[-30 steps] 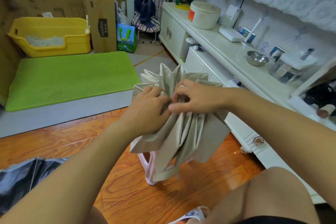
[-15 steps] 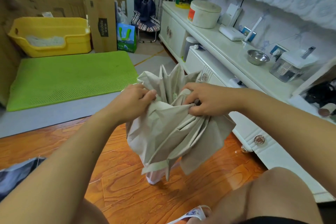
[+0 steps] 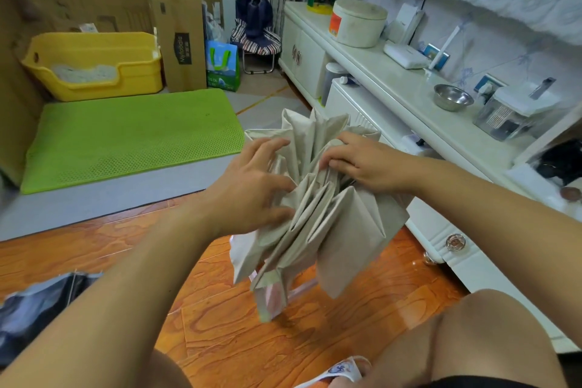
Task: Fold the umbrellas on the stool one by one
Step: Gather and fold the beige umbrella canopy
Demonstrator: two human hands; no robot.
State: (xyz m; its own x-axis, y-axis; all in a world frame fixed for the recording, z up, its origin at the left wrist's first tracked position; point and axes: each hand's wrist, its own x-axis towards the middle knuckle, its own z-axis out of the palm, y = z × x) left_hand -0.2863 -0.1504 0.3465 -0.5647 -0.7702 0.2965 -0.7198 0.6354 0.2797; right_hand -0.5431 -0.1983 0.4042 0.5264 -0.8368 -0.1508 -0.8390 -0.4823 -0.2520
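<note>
Dark umbrella (image 3: 37, 309) on wooden floor (image 3: 220, 340), bottom-left corner. Left hand (image 3: 252, 186), grip wide, fingers spread, pressing beige umbrella (image 3: 330, 217) pleats. Beige umbrella held above pink stool (image 3: 271, 296), mid-floor. Right hand (image 3: 365, 164), grip pinching fabric folds at top.

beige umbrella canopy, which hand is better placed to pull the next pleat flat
Likely the left hand: its fingers are spread loosely against the beige fabric umbrella canopy beside the loose pleats, while the right hand pinches the gathered folds together.
</note>
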